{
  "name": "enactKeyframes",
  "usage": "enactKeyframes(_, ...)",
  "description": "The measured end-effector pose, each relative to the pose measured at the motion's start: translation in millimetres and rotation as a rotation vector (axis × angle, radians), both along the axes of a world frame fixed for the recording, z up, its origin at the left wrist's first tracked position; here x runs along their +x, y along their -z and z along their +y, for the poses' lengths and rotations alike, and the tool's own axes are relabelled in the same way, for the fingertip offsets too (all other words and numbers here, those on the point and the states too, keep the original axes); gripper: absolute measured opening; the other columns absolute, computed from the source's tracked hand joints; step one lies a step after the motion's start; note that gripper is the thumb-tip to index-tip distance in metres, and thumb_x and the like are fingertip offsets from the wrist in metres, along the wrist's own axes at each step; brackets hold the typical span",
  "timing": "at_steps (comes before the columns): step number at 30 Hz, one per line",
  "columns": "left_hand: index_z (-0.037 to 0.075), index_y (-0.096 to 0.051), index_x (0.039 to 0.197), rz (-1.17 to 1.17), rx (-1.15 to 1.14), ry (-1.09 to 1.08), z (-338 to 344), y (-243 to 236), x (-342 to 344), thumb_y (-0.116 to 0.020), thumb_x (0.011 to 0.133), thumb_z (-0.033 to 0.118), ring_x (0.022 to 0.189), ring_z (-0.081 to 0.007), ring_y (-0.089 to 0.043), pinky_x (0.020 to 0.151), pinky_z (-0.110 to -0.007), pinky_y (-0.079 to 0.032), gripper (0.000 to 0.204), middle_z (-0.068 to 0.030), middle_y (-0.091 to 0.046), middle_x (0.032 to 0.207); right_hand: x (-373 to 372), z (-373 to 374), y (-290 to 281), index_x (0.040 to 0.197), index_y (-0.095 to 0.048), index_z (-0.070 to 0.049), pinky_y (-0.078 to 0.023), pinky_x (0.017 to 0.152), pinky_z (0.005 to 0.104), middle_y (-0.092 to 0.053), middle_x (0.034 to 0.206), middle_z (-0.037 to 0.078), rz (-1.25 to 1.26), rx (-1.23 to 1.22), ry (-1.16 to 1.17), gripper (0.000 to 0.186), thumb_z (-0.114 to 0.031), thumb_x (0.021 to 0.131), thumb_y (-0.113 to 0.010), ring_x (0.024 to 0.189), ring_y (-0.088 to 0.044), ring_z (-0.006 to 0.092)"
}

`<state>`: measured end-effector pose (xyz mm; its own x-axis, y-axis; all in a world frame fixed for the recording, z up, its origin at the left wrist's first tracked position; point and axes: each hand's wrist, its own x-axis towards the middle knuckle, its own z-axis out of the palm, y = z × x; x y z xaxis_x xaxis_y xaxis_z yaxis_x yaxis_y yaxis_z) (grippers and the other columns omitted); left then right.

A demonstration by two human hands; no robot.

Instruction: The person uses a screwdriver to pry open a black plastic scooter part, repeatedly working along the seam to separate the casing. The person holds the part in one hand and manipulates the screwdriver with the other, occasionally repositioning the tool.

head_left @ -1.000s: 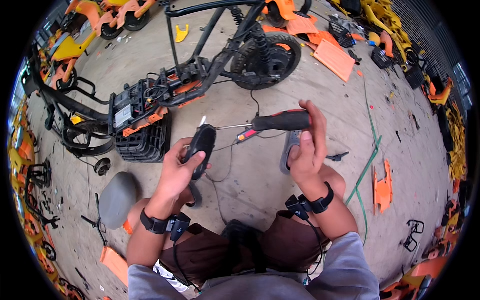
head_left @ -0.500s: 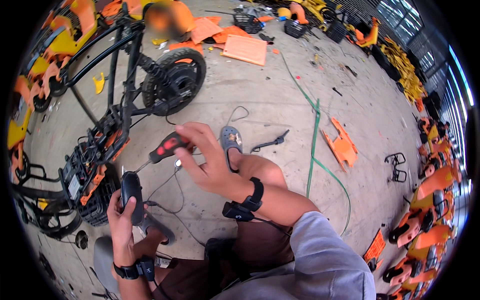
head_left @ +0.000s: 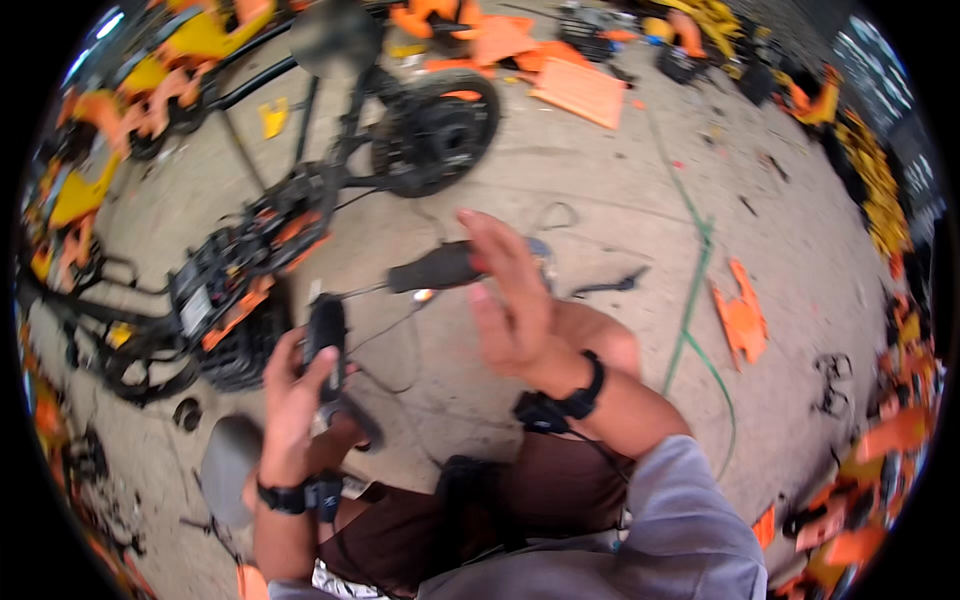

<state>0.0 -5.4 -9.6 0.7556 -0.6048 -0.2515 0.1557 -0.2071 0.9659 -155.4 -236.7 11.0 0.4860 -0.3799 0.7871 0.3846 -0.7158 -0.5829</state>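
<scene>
My left hand (head_left: 292,390) holds an elongated black part (head_left: 326,335) upright, thumb across its near face; its exact kind is unclear. A screwdriver (head_left: 430,270) with a dark handle and red end lies almost level in the air. Its thin shaft points left, the tip at the top of the black part; whether it touches is blurred. My right hand (head_left: 518,300) is at the handle's red end, with long, fairly straight fingers above it and the thumb below. The handle's end sits between them.
A stripped black scooter frame (head_left: 250,230) with a rear wheel (head_left: 440,135) stands at the left. Green strapping (head_left: 690,300) and an orange plastic panel (head_left: 740,315) lie on the floor to the right. Orange and yellow scooter parts are piled around the edges.
The view has shifted, so the scene sits further right and is blurred. The screwdriver has turned from slanting to nearly level. My right fingers have straightened and lifted around its handle end.
</scene>
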Motion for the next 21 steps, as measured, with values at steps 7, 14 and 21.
enactKeyframes(7,0.0,-0.049,0.12,0.097,-0.102,0.024,2.1,-0.9,0.6,-0.064,0.093,-0.001,0.087,-0.0234,-0.072,0.073,-0.031,-0.057,0.031,-0.0117,-0.068,0.103,2.4,1.3,11.8,0.131,-0.058,0.004,-0.052,0.075,0.0315,-0.057,0.123,0.023,-0.034,-0.089,0.105,0.043,-0.003,0.088,-0.062,0.093,-0.061,0.0248)
enactKeyframes(14,-0.002,-0.046,0.118,0.121,-0.104,0.002,2.1,-5.4,-0.6,-0.063,0.091,-0.005,0.091,-0.0242,-0.071,0.079,-0.033,-0.056,0.032,-0.0137,-0.067,0.107,-10.1,4.7,23.1,0.138,-0.047,0.01,-0.047,0.094,0.0394,-0.055,0.128,0.027,0.032,0.026,-0.076,0.052,-0.018,0.095,-0.052,0.112,-0.057,0.0323)
enactKeyframes(21,-0.001,-0.045,0.115,0.077,-0.137,0.014,2.3,-1.9,1.0,-0.065,0.087,-0.009,0.098,-0.0239,-0.07,0.087,-0.034,-0.054,0.035,-0.0147,-0.067,0.111,-7.0,7.0,14.0,0.14,-0.047,0.004,-0.049,0.073,0.033,-0.061,0.119,0.023,0.016,-0.06,0.006,0.055,-0.018,0.092,-0.063,0.091,-0.058,0.0246)
